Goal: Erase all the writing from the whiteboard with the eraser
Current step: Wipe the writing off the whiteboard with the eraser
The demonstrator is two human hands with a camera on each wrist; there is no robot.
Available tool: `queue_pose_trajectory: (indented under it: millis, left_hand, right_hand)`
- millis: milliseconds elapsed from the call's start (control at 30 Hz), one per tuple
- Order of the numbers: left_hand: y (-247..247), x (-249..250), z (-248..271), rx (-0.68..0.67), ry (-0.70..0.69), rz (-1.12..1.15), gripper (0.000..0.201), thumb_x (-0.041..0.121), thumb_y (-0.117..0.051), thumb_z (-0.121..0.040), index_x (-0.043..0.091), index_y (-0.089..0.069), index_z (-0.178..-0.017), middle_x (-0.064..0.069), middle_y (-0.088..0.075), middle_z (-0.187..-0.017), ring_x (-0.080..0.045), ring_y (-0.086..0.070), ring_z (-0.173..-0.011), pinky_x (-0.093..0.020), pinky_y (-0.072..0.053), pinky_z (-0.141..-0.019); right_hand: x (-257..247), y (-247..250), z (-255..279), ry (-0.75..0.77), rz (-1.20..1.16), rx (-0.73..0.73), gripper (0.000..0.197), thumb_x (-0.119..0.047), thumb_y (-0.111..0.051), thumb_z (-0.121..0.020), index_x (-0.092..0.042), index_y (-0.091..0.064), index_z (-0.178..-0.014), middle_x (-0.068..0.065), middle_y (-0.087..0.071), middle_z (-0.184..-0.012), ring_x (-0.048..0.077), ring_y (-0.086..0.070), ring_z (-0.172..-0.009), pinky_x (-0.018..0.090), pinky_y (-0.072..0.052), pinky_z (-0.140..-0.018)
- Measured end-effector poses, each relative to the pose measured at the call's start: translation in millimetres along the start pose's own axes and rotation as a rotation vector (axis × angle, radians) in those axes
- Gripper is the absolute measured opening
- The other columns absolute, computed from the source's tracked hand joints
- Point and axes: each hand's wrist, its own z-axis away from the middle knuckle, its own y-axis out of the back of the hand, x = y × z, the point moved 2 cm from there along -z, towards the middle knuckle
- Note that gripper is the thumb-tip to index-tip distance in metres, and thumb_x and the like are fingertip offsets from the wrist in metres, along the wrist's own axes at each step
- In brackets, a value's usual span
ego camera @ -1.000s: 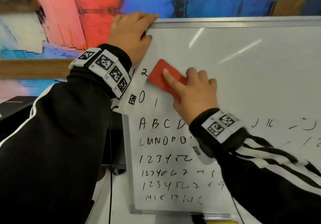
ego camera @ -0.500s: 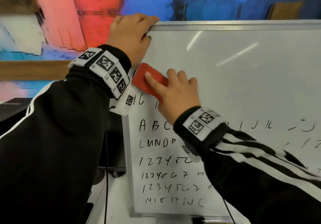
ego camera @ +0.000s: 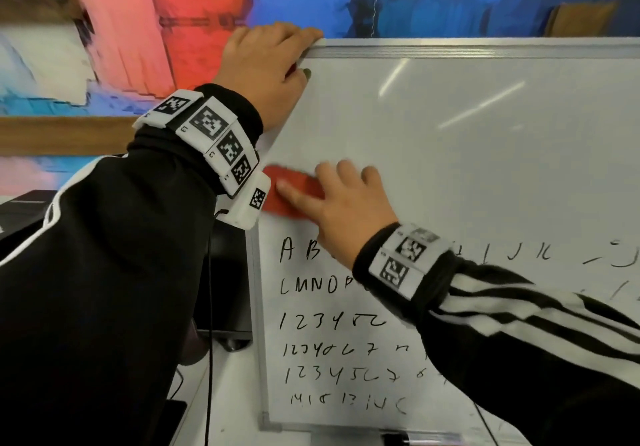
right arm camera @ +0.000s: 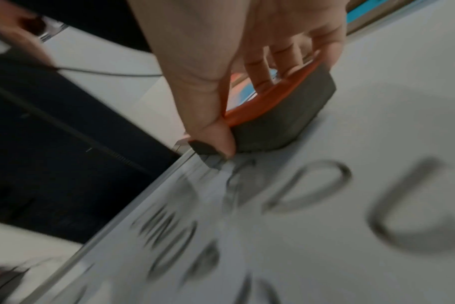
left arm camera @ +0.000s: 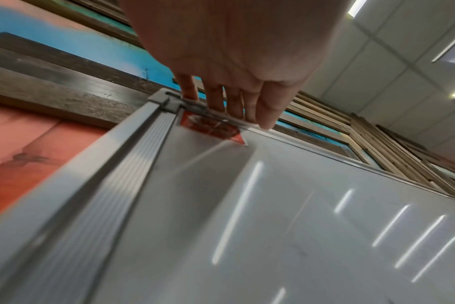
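Note:
The whiteboard (ego camera: pixel 450 168) stands upright with a silver frame; its upper part is wiped, and rows of black letters and digits (ego camera: pixel 325 334) fill the lower left. My right hand (ego camera: pixel 332 203) grips the red eraser (ego camera: pixel 294 192) and presses its grey felt (right arm camera: pixel 278 115) flat on the board near the left edge, just above the "A B" row. The thumb (right arm camera: pixel 216 142) pinches the eraser's near side. My left hand (ego camera: pixel 266 61) holds the board's top left corner, fingers curled over the top frame (left arm camera: pixel 221 115).
A black marker (ego camera: pixel 412 440) lies below the board's bottom edge. A dark box (ego camera: pixel 225 272) and a black cable (ego camera: pixel 209 359) sit left of the board. A painted red and blue wall (ego camera: pixel 173 30) is behind. Faint stroke remnants (ego camera: pixel 616 258) mark the right side.
My right hand has slid the eraser left and down along the board, wiping the "1 2" and "0 1" marks near the left edge. The left hand has kept its hold on the corner.

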Motion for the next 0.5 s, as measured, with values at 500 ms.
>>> queue_pose_trajectory:
  millis: [500]
  left_hand:
    - [-4,6,6,0.024,0.001,-0.040,0.054,0.031,-0.045,-0.089,0.021,-0.034,-0.141,-0.004,-0.042,-0.137,-0.025,-0.034,-0.127,-0.040,-0.012,-0.110]
  right_hand:
    - [1,-8,50,0.004,-0.052,-0.052,0.077,-0.016,-0.072,-0.056,-0.034,-0.055,-0.128,0.008,-0.054,-0.097,0.024,-0.037,-0.084,0.038,-0.038,-0.069]
